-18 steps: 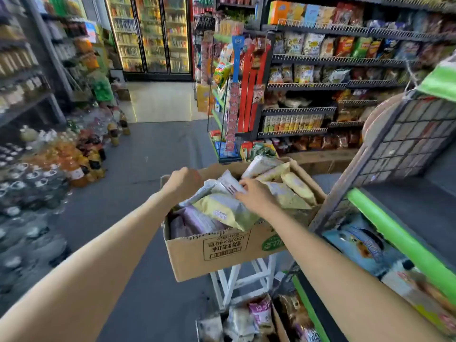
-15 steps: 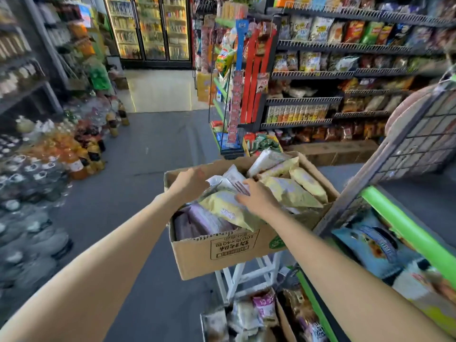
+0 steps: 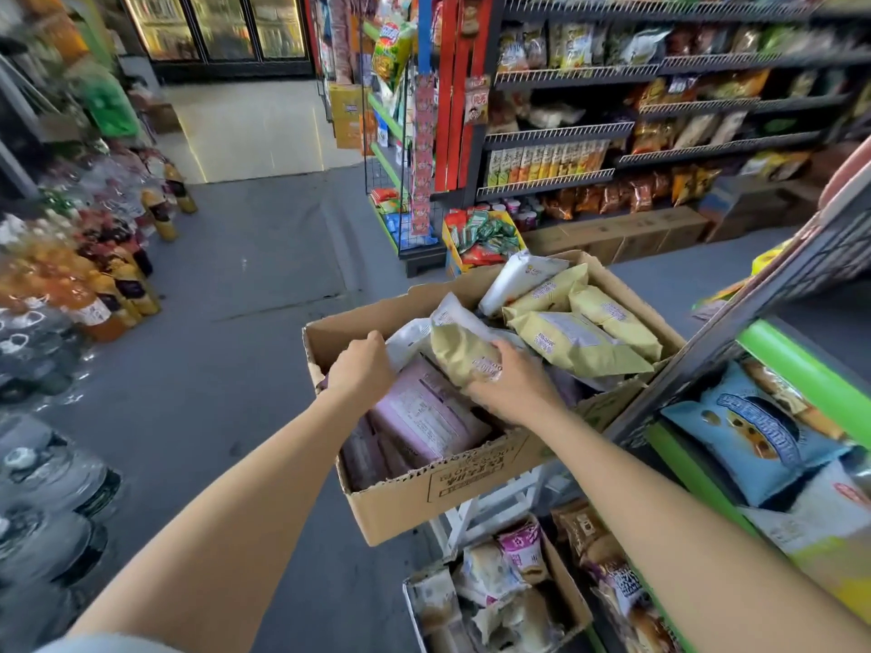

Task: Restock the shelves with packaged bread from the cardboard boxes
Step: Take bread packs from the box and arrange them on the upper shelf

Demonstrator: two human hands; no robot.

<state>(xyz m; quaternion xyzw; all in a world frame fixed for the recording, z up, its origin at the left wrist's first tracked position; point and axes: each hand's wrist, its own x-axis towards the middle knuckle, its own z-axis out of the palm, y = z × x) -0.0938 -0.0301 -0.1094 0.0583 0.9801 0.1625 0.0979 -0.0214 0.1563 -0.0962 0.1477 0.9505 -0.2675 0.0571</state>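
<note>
i see the open cardboard box [image 3: 471, 492] resting on a white stand [image 3: 476, 516], its right edge hard against the shelf [image 3: 801, 369] frame. to the left the grey floor [image 3: 245, 285] lies open as far as the bottles [image 3: 94, 294]. my left hand [image 3: 360, 369] is curled over the box's left rim. my right hand [image 3: 511, 391] grasps one yellow bread pack [image 3: 459, 353] at its lower end, tilted up above the purple packs [image 3: 424, 417]. i count three more yellow packs [image 3: 575, 341] lying at the far right of the box, and one white pack [image 3: 516, 278] leaning behind them. a second box [image 3: 499, 600] of bread sits on the floor below.
</note>
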